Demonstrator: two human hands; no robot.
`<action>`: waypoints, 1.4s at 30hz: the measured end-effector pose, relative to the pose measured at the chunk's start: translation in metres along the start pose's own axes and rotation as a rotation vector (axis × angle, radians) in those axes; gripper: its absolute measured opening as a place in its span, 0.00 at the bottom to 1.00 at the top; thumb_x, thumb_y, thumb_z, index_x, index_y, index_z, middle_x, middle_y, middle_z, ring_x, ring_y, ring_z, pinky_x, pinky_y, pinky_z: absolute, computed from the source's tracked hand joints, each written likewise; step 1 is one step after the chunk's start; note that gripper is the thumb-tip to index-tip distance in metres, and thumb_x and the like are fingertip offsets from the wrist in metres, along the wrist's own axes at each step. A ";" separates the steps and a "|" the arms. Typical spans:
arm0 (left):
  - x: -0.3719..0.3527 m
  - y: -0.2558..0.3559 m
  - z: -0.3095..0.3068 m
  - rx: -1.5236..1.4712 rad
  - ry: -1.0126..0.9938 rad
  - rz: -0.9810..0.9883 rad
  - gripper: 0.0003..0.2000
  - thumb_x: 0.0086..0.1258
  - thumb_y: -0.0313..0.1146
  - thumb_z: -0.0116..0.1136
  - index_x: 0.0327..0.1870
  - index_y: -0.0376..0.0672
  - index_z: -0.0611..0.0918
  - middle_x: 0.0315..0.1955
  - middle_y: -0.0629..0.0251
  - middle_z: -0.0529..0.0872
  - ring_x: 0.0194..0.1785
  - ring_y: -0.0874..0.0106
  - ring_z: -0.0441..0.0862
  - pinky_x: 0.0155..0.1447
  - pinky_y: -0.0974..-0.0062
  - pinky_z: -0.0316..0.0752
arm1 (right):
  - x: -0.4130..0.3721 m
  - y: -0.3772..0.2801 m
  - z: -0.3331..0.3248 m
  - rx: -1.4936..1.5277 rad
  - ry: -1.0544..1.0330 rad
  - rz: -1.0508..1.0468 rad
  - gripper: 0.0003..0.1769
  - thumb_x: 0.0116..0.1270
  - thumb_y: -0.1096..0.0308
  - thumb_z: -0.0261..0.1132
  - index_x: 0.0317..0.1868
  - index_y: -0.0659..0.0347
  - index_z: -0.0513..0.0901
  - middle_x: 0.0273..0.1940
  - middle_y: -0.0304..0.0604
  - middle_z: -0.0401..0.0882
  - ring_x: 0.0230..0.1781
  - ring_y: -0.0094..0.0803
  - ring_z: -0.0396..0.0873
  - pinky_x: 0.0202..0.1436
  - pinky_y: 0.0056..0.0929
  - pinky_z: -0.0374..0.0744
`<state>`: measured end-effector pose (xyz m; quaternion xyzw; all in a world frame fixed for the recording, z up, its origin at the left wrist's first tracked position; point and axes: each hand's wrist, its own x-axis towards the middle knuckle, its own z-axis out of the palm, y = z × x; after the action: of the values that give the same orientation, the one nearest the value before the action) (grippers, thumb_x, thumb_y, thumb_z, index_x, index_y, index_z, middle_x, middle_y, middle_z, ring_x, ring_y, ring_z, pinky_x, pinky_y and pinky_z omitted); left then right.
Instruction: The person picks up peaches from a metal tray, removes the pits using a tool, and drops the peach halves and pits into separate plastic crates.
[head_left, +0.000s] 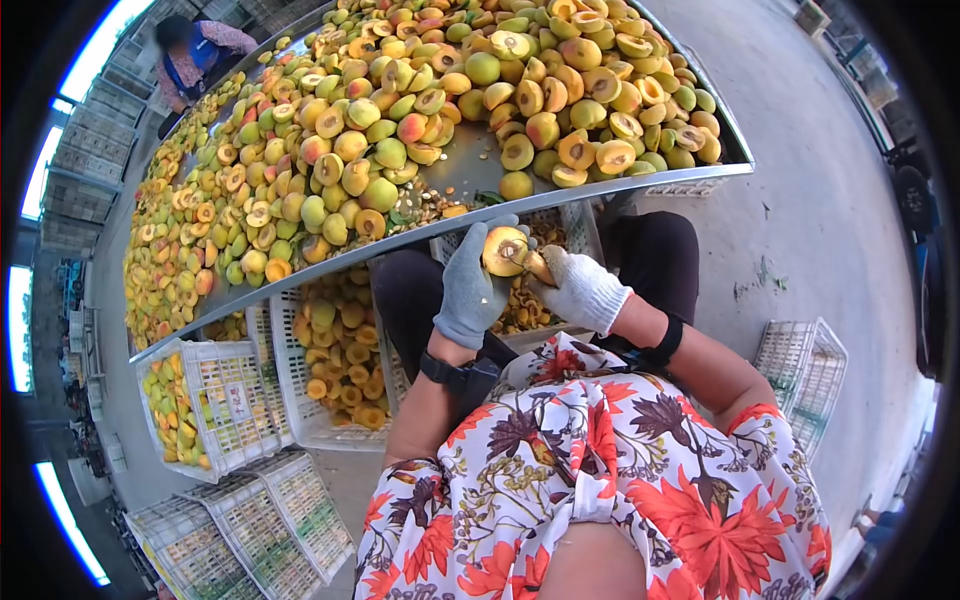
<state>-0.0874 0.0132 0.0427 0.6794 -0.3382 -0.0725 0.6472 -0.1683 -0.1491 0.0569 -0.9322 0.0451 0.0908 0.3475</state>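
Note:
My left hand [470, 290], in a grey glove, holds a halved peach [505, 250] with its cut face up. In a white glove, my right hand [582, 290] presses a small tool [535, 265] against the peach half; the tool is mostly hidden by the fingers. Both hands are just below the near rim of a long metal table [460, 170] heaped with whole and halved peaches [400, 120].
White plastic crates [225, 400] with peach halves stand under the table on the left. Empty crates lie at bottom left [250, 530] and at right [805, 370]. Another person [200, 55] works at the table's far end. Concrete floor spreads to the right.

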 end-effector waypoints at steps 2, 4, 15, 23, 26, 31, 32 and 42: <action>-0.001 -0.005 0.003 -0.217 0.023 -0.065 0.20 0.66 0.14 0.56 0.59 0.33 0.74 0.54 0.56 0.85 0.56 0.67 0.84 0.63 0.71 0.78 | -0.001 0.002 0.004 -0.012 -0.008 0.013 0.21 0.64 0.58 0.65 0.48 0.67 0.73 0.34 0.64 0.83 0.39 0.60 0.83 0.40 0.52 0.80; 0.001 -0.018 0.007 -0.828 0.067 -0.392 0.16 0.71 0.17 0.53 0.59 0.33 0.75 0.53 0.56 0.84 0.56 0.67 0.84 0.62 0.71 0.79 | -0.003 0.003 0.006 -0.024 -0.017 0.026 0.21 0.64 0.59 0.65 0.48 0.68 0.72 0.35 0.64 0.83 0.39 0.60 0.83 0.41 0.52 0.81; -0.004 -0.019 0.029 -0.368 0.141 -0.239 0.10 0.77 0.28 0.48 0.51 0.34 0.79 0.44 0.59 0.86 0.49 0.68 0.84 0.56 0.72 0.80 | -0.001 0.022 0.021 -0.072 0.028 -0.007 0.21 0.64 0.61 0.65 0.49 0.66 0.72 0.36 0.63 0.83 0.40 0.59 0.83 0.42 0.51 0.81; 0.004 -0.024 0.044 -0.704 0.287 -0.464 0.17 0.81 0.40 0.43 0.45 0.36 0.82 0.39 0.61 0.86 0.44 0.71 0.83 0.52 0.74 0.78 | 0.002 0.034 0.057 0.176 0.208 -0.016 0.18 0.63 0.61 0.66 0.48 0.62 0.75 0.34 0.60 0.83 0.39 0.59 0.83 0.40 0.49 0.81; 0.001 -0.030 0.047 -0.755 0.290 -0.490 0.17 0.81 0.40 0.43 0.45 0.36 0.82 0.39 0.61 0.85 0.44 0.72 0.83 0.52 0.75 0.78 | 0.008 0.049 0.078 0.280 0.223 -0.030 0.16 0.64 0.63 0.65 0.48 0.62 0.77 0.36 0.58 0.84 0.41 0.59 0.83 0.42 0.48 0.81; 0.002 -0.037 0.049 -0.816 0.282 -0.472 0.18 0.82 0.42 0.42 0.46 0.36 0.81 0.41 0.60 0.85 0.45 0.71 0.82 0.55 0.74 0.77 | 0.002 0.021 0.049 0.401 0.139 0.041 0.16 0.63 0.65 0.64 0.48 0.64 0.79 0.39 0.59 0.84 0.44 0.58 0.83 0.46 0.45 0.80; 0.004 -0.036 0.048 -0.806 0.278 -0.460 0.18 0.82 0.42 0.41 0.46 0.36 0.81 0.41 0.60 0.85 0.46 0.71 0.82 0.55 0.73 0.77 | 0.003 0.021 0.047 0.409 0.130 0.032 0.16 0.63 0.65 0.64 0.48 0.64 0.79 0.39 0.59 0.84 0.45 0.58 0.83 0.46 0.45 0.80; 0.021 -0.025 0.030 -0.880 0.167 -0.576 0.16 0.77 0.39 0.47 0.42 0.34 0.81 0.38 0.55 0.86 0.42 0.60 0.87 0.52 0.61 0.84 | 0.011 0.023 0.047 0.196 0.024 0.122 0.20 0.62 0.60 0.65 0.50 0.64 0.80 0.40 0.60 0.85 0.44 0.54 0.84 0.47 0.43 0.81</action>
<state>-0.0782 -0.0244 0.0218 0.4127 -0.0229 -0.3279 0.8495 -0.1678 -0.1362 0.0055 -0.8903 0.1148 0.0957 0.4302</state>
